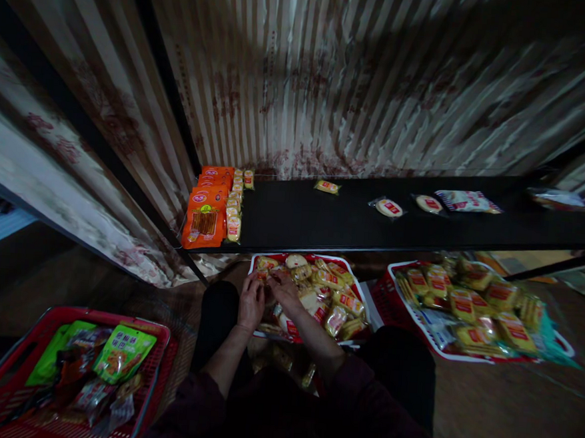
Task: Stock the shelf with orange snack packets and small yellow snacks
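Observation:
My left hand (251, 303) and my right hand (286, 289) reach close together into the left side of a red basket with a white rim (362, 297). Small wrapped snacks (349, 303) fill this basket, most of them yellow with red labels. Both hands have curled fingers among the packets. What lies between the fingers is too dark and small to name. Just behind my left hand sits a yellow wrapped snack (267, 262). A pale round packet (297, 261) lies beyond my right hand.
On the black shelf (283, 215) stand orange snack packets (205, 216) beside a row of yellow wrapped snacks (234, 208). Several loose packets lie farther right. Another basket (393, 273) of snacks stands right, and a red basket (163, 343) with green bags (125, 354) lower left.

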`<state>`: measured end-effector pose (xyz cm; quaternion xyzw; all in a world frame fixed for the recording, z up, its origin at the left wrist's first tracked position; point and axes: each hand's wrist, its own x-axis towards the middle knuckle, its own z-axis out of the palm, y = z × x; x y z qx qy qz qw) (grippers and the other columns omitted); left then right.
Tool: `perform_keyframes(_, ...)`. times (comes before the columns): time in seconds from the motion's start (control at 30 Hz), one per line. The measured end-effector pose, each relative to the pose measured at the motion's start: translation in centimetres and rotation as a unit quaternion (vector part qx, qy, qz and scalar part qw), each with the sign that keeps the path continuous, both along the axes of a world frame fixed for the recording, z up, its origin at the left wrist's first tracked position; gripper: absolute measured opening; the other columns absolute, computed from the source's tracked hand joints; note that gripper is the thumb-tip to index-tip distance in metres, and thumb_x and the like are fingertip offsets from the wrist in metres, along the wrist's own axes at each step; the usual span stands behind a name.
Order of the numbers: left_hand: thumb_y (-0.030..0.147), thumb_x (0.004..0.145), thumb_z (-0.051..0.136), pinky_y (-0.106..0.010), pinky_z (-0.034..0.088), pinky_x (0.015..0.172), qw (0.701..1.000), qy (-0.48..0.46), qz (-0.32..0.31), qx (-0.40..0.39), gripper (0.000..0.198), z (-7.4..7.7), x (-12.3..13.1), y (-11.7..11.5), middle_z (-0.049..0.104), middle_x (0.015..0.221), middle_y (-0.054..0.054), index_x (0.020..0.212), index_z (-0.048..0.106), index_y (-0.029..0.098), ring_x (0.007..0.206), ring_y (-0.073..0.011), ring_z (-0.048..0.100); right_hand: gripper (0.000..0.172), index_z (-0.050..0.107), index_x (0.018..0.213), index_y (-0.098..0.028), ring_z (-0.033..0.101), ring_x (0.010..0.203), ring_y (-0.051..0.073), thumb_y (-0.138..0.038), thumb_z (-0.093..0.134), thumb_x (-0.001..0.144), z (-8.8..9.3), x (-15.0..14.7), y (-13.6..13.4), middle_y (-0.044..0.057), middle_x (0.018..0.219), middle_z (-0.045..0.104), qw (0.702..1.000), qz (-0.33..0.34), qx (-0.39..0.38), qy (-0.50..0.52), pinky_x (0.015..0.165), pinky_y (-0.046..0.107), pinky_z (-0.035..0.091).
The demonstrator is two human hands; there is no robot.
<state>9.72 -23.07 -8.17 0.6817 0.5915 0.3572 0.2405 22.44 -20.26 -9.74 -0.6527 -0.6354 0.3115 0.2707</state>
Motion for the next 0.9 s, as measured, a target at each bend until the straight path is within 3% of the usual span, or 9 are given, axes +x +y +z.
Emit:
perform_keyframes(0.13, 0.009, 0.084, 0.041, -0.037, 0.043, 0.104, 0.999, -0.020, -0.023, 0.028, 0.019, -0.1, -0.1, -0.3, 0.053, 0.124, -0.011, 0.087, 0.057, 0.019, 0.120, -0.0182, 0.051, 0.035, 0.061, 0.111, -0.023, 0.066, 0.094, 0.023, -0.035, 0.049, 0.081, -0.4, -0.7, -0.2, 0.008, 0.105, 0.070, 0.980, -0.116, -0.050, 0.153, 0.084, 0.040, 0.053)
perform_keyframes(0.37, 0.006, 0.076, 0.047, -0.041, 0.046, 0.099, 0.993, -0.082, -0.015, 0.089, 0.020, -0.8, 0.0, -0.7, 0.056, 0.116, -0.012, 0.087, 0.056, 0.019, 0.114, -0.0216, 0.055, 0.040, 0.064, 0.099, -0.022, 0.066, 0.080, 0.020, -0.035, 0.065, 0.061, 0.3, -1.7, -1.2, 0.003, 0.090, 0.071, 0.899, -0.195, -0.051, 0.389, 0.077, 0.035, 0.053)
perform_keyframes(0.57, 0.007, 0.075, 0.047, -0.042, 0.044, 0.099, 0.986, -0.142, 0.025, 0.083, 0.032, 0.2, 0.7, -0.4, 0.059, 0.113, -0.012, 0.104, 0.056, 0.019, 0.111, -0.0217, 0.056, 0.036, 0.067, 0.095, -0.021, 0.065, 0.083, 0.020, -0.032, 0.065, 0.060, 1.4, -2.5, -1.8, 0.003, 0.092, 0.071, 0.873, -0.217, -0.007, 0.437, 0.079, 0.034, 0.052)
perform_keyframes(0.9, 0.009, 0.075, 0.048, -0.041, 0.041, 0.100, 0.971, -0.228, 0.076, -0.003, 0.032, 1.6, 1.7, 0.3, 0.064, 0.109, -0.010, 0.101, 0.061, 0.020, 0.108, -0.0223, 0.058, 0.041, 0.069, 0.098, -0.021, 0.064, 0.095, 0.023, -0.030, 0.069, 0.058, 3.2, -2.4, -2.1, 0.005, 0.102, 0.071, 0.837, -0.234, -0.010, 0.494, 0.087, 0.037, 0.050)
